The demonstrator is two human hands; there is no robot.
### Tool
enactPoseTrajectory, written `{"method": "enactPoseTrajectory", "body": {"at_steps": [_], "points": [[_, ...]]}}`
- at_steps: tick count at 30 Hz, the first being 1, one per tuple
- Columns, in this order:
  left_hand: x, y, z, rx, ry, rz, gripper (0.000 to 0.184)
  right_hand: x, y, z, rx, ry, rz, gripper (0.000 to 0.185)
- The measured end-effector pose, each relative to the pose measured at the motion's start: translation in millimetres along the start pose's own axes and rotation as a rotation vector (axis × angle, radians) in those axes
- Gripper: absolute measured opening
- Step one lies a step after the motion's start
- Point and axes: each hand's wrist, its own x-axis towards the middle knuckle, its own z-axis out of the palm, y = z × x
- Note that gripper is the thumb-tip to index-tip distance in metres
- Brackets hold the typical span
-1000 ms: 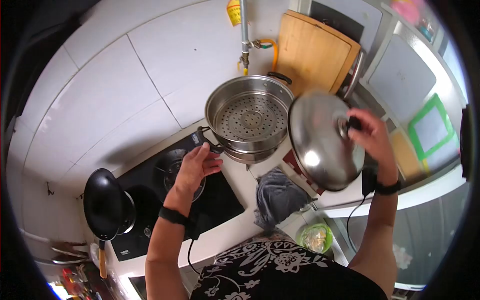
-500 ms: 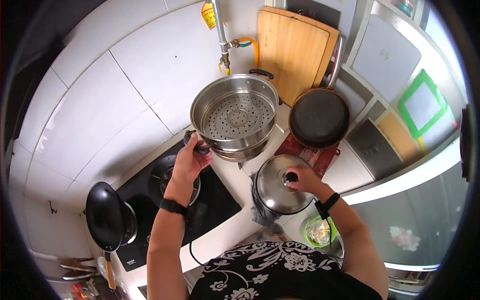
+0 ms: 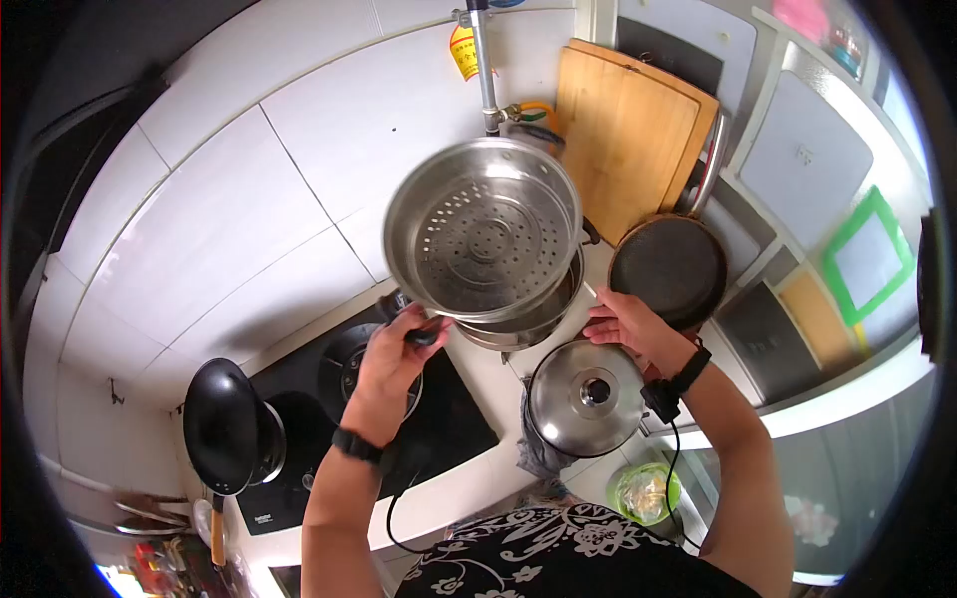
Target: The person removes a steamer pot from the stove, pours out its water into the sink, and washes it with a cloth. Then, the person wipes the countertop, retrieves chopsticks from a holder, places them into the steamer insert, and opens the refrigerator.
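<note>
Left hand (image 3: 387,361) grips the tilted steamer (image 3: 488,239) by its handle (image 3: 390,305), above a pot (image 3: 518,332). Right hand (image 3: 638,331) hangs spread near the lid (image 3: 570,411).

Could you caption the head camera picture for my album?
Left hand holds the steamer by its handle, tilted above a lower pot; the open right hand hovers near the lid.

The steamer basket (image 3: 488,239) hid much of the pot (image 3: 538,324) beneath; the lid (image 3: 568,414) covered most of a grey cloth (image 3: 539,458). Print on the yellow tag (image 3: 464,55) at 12 o'clock was illegibly small, clutter (image 3: 152,566) toward 8 blurred, the black shirt (image 3: 558,553) cut off at 6.
</note>
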Motion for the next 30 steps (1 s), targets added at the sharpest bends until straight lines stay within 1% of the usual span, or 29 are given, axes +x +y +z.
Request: {"method": "enactPoseTrajectory", "body": {"at_steps": [1, 2, 3, 4, 5, 7, 8, 9, 10, 11, 13, 15, 16, 17, 18, 19, 20, 21, 22, 23, 25, 27, 28, 29, 30], "points": [[-11, 7, -4, -0.001, 0.006, 0.004, 0.020, 3, -11, 9, 0.079, -0.008, 0.060, 0.055], [-26, 15, -6, 0.020, 0.057, 0.049, 0.023, 9, -20, 18, 0.077, -0.014, 0.062, 0.055], [-41, 23, -10, 0.041, 0.110, 0.093, 0.026, 15, -28, 26, 0.085, -0.072, 0.127, 0.058], [-56, 30, -20, 0.028, 0.125, 0.131, 0.024, 21, -33, 30, 0.092, -0.132, 0.192, 0.061], [-72, 35, -30, 0.015, 0.140, 0.170, 0.023, 31, -32, 30, 0.088, -0.142, 0.194, 0.061], [-107, 41, -35, 0.012, 0.230, 0.271, 0.022, 62, -22, 24, -0.045, -0.245, 0.247, 0.070], [-120, 41, -47, 0.028, 0.236, 0.281, 0.021, 74, -13, 21, -0.039, -0.205, 0.276, 0.056], [-134, 40, -59, 0.041, 0.244, 0.289, 0.021, 75, -12, 22, -0.047, -0.214, 0.282, 0.056], [-147, 37, -66, 0.052, 0.312, 0.292, 0.020, 75, -12, 25, -0.027, -0.187, 0.324, 0.049], [-156, 32, -66, -0.063, 0.404, 0.347, 0.016, 78, -11, 26, -0.008, -0.159, 0.369, 0.042], [-178, 24, -80, -0.048, 0.502, 0.324, 0.014, 87, -7, 19, 0.031, -0.210, 0.417, 0.039], [-191, 18, -86, -0.057, 0.552, 0.306, 0.014, 88, -6, 16, 0.093, -0.236, 0.391, 0.041], [-199, 15, -91, -0.063, 0.590, 0.297, 0.014, 78, -8, 23, 0.149, -0.193, 0.361, 0.041], [-206, 9, -104, -0.027, 0.552, 0.333, 0.014, 85, 0, 19, 0.171, -0.224, 0.345, 0.044], [-212, 11, -100, -0.054, 0.567, 0.293, 0.017, 87, 3, 19, 0.142, -0.179, 0.333, 0.047], [-212, 15, -75, -0.061, 0.662, 0.263, 0.013, 88, 7, 14, 0.136, -0.251, 0.306, 0.049], [-215, 14, -78, -0.086, 0.640, 0.262, 0.014, 88, 10, 13, 0.100, -0.189, 0.278, 0.051], [-217, 8, -97, -0.089, 0.525, 0.258, 0.016, 89, 12, 12, 0.118, -0.132, 0.293, 0.054], [-220, 4, -105, -0.108, 0.509, 0.244, 0.018, 86, 11, 14, 0.093, -0.129, 0.263, 0.057], [-226, 3, -104, -0.147, 0.541, 0.239, 0.020, 82, 11, 18, 0.051, -0.064, 0.221, 0.061], [-242, -4, -115, -0.071, 0.502, 0.200, 0.024, 82, 16, 16, 0.028, -0.114, 0.229, 0.075], [-258, -10, -115, -0.129, 0.504, 0.225, 0.023, 75, 20, 14, -0.014, -0.068, 0.119, 0.091], [-265, -10, -120, -0.118, 0.493, 0.237, 0.023, 69, 22, 16, -0.015, -0.041, 0.085, 0.093], [-274, -9, -120, -0.150, 0.496, 0.269, 0.024, 62, 24, 17, 0.013, -0.036, 0.063, 0.076], [-282, -5, -124, -0.146, 0.486, 0.295, 0.023, 55, 27, 13, 0.021, -0.036, 0.024, 0.077]]}}
